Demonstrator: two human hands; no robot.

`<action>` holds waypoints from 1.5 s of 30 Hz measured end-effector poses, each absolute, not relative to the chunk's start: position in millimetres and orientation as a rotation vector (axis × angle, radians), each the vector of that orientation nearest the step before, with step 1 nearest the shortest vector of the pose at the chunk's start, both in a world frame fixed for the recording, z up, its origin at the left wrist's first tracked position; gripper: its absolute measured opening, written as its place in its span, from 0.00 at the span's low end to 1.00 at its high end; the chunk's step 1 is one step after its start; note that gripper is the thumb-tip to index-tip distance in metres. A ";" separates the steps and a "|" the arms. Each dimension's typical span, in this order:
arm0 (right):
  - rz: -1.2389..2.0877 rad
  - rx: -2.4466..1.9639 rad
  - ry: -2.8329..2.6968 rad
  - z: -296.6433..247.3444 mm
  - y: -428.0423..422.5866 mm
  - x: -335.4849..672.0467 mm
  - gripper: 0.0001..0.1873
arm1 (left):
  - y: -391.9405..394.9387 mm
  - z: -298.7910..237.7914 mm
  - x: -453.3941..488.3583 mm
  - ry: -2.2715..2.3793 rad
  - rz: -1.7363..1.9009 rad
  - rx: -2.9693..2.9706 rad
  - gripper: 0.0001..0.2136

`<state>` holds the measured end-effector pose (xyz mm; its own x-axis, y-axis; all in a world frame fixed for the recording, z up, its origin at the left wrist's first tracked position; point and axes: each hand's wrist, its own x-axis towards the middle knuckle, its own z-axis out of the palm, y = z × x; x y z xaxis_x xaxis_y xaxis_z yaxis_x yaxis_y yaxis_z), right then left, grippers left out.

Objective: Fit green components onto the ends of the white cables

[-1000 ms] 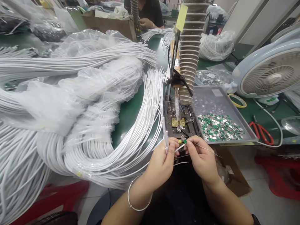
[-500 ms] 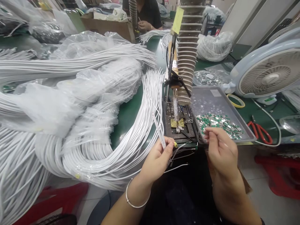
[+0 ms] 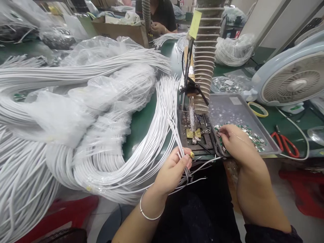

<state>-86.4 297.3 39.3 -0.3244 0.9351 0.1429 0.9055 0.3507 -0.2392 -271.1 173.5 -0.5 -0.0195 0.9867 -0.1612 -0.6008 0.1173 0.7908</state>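
Note:
My left hand [image 3: 174,165] is closed around a few white cables [image 3: 175,133]. Their ends stick up above the fist, and more cable ends trail below it to the right. A small yellow piece [image 3: 191,154] shows at its fingertips; I cannot tell what it is. Over the left side of a grey tray [image 3: 269,143], my right hand [image 3: 236,143] has its thumb and fingers drawn together at a pile of small green-and-silver connector boards [image 3: 255,138]. Whatever lies between those fingertips is hidden.
A soldering iron [image 3: 191,111] hangs tip down over a dark stand, beside a ribbed hose [image 3: 204,60]. Cable bundles [image 3: 101,172] cover the left. Red-handled cutters [image 3: 286,145], a tape roll [image 3: 257,109] and a fan [image 3: 293,77] are right. Another person [image 3: 158,20] sits opposite.
My right hand has moved forward from the tray's front edge to the board pile. The white cables in my left hand have shifted and fanned apart slightly; the view has moved a little.

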 end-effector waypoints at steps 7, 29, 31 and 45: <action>0.025 -1.421 -2.245 36.5 291.9 -84.3 0.10 | 175.3 6.0 -266.7 0.858 1.407 0.515 0.12; 0.803 -1.008 -1.767 22.5 216.7 -137.7 0.04 | 179.3 14.3 -258.0 1.030 1.465 0.596 0.08; 0.812 -1.005 -1.768 22.4 217.1 -139.6 0.04 | 180.3 17.5 -257.8 1.043 1.476 0.617 0.07; 0.892 -1.014 -1.729 19.6 215.9 -140.6 0.04 | 180.5 23.6 -256.3 1.105 1.506 0.707 0.06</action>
<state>-140.6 215.9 19.6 -0.2452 0.9069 0.3426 0.2467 0.4001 -0.8826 -256.3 180.5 23.6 -0.2366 0.9633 -0.1265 -0.4099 0.0191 0.9119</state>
